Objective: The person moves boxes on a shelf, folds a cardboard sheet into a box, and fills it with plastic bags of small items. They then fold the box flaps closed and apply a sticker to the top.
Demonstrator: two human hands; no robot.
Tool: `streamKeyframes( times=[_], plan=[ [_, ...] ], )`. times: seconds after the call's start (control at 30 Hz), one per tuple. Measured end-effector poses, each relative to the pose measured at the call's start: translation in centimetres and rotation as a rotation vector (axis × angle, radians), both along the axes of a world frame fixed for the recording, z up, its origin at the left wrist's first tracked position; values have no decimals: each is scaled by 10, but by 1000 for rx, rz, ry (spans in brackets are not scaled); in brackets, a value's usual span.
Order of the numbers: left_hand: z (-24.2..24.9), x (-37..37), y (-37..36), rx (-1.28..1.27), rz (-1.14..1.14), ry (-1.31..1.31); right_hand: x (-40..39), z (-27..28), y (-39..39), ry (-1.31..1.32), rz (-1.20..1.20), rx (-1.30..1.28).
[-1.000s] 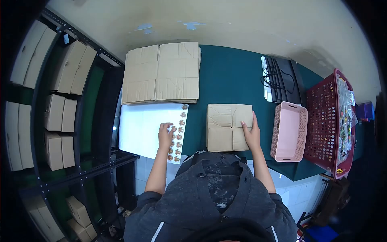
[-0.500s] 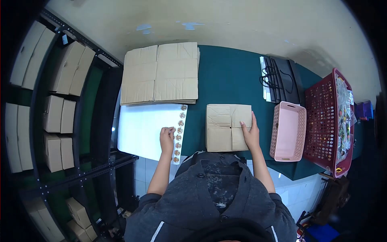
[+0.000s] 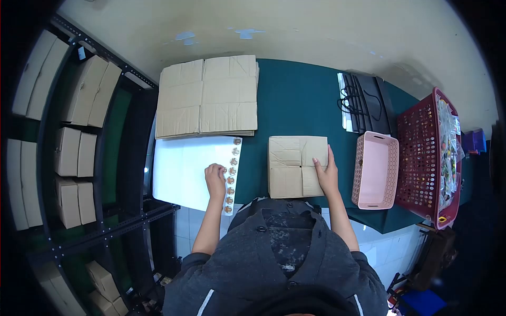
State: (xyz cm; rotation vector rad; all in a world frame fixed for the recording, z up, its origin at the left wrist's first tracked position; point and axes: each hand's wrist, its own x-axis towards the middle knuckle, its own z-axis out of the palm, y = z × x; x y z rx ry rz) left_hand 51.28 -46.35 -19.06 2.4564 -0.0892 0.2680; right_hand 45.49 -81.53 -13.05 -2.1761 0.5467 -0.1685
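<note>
A closed cardboard box (image 3: 285, 167) sits at the table's front edge, before the torso. My right hand (image 3: 328, 176) rests on its right side, thumb on top and fingers along the edge, spread apart. To the left, my left hand (image 3: 215, 180) is over a white sheet (image 3: 182, 168), its fingertips pinched beside a column of round brown stickers (image 3: 230, 180) on the sheet's right edge. What the fingertips hold, if anything, is too small to make out.
Flattened cardboard (image 3: 211, 97) is stacked behind the sheet. A pink basket (image 3: 379, 168), black paper bags (image 3: 377, 105) and a maroon basket (image 3: 421, 158) of packets stand at the right. Shelves (image 3: 103, 230) with boxes are at the left.
My left hand has shifted slightly left and up, its fingers more curled. The right hand keeps its place on the box. The whole view has moved slightly.
</note>
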Motion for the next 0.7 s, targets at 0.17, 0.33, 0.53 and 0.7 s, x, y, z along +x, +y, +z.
streamKeyframes(
  times=[0.17,0.33,0.53,0.7],
  plan=[
    [-12,2,7,-2,-13,48,0,1,1,-10,3,-21],
    [-11,6,13,-9,82,217,1,3,1,-10,10,17],
    [9,12,4,-163,167,341,0,1,1,-10,8,-23],
    [1,19,8,-218,188,384,0,-1,-1,-16,27,-31]
  ],
)
